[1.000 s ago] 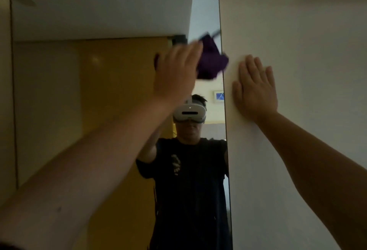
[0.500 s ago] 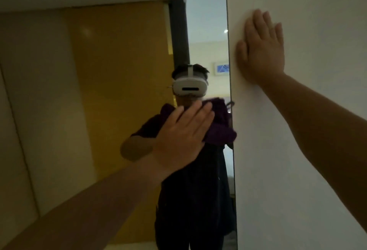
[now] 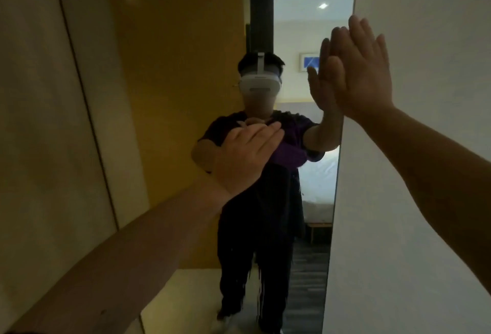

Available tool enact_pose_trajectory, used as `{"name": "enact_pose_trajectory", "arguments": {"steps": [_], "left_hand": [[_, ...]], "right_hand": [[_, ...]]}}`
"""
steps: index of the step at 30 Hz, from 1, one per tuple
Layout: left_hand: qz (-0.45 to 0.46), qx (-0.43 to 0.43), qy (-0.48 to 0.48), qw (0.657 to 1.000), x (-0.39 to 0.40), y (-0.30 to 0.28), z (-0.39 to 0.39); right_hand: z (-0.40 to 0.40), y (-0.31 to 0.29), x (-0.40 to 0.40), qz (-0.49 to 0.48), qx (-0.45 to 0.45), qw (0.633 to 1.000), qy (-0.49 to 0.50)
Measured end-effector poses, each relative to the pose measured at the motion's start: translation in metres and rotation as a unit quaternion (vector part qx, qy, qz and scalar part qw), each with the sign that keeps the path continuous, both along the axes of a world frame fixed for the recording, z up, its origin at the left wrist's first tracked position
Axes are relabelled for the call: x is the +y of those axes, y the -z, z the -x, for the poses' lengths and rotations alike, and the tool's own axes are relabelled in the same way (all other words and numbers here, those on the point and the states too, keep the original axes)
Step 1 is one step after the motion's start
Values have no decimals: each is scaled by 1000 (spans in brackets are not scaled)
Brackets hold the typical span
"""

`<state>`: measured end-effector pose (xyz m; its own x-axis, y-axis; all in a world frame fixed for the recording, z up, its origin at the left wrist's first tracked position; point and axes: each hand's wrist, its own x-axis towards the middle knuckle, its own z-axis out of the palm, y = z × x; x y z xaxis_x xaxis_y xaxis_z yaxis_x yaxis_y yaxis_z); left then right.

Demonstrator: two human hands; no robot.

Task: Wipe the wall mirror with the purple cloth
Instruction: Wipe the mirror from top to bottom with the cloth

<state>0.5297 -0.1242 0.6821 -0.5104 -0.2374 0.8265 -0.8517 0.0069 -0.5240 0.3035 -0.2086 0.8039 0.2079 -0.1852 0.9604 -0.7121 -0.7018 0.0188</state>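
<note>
The tall wall mirror (image 3: 172,68) fills the middle of the view and reflects a person in dark clothes wearing a white headset. My left hand (image 3: 247,155) lies flat against the glass at chest height of the reflection, pressing the purple cloth (image 3: 289,157) under its palm and fingers. Only the cloth's right part shows past my fingertips. My right hand (image 3: 364,76) is flat and empty, fingers up, at the mirror's right edge, and its reflection shows beside it.
A plain white wall (image 3: 425,201) runs along the mirror's right side. A beige panel (image 3: 26,121) with a dark vertical seam borders the left. The glass reflects a yellow door, a bed and dark flooring.
My left hand has carried the cloth down the glass from near the top to the middle. My right hand has shifted left from the white wall to the mirror's edge.
</note>
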Motion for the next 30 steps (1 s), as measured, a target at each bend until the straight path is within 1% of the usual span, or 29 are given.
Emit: {"name": "enact_pose_trajectory", "arguments": {"steps": [3, 6, 8, 11, 15, 19, 22, 24, 27, 30], "left_hand": [[33, 20, -9, 999, 32, -14, -49], [25, 29, -36, 999, 67, -18, -103], [29, 40, -51, 997, 90, -16, -139], [38, 45, -68, 996, 118, -5, -187], [45, 40, -45, 997, 141, 22, -232], [35, 58, -36, 997, 144, 43, -257], [40, 58, -46, 996, 134, 53, -270], [48, 51, -46, 996, 125, 53, -272], [85, 27, -33, 996, 111, 40, -267], [109, 6, -32, 993, 92, 7, -256]], "right_hand": [[-36, 20, 16, 15, 11, 1000, -3], [-83, 46, 31, 9, 20, 1000, 22], [-113, 67, 46, 3, 34, 999, 19], [-157, 104, 72, 16, 64, 998, 22], [-204, 152, 94, 8, 109, 992, 60], [-231, 180, 95, 16, 133, 988, 74], [-242, 188, 86, 14, 140, 986, 90], [-245, 191, 76, 29, 140, 985, 99], [-245, 196, 62, 70, 127, 984, 103], [-247, 197, 58, 101, 108, 984, 100]]}}
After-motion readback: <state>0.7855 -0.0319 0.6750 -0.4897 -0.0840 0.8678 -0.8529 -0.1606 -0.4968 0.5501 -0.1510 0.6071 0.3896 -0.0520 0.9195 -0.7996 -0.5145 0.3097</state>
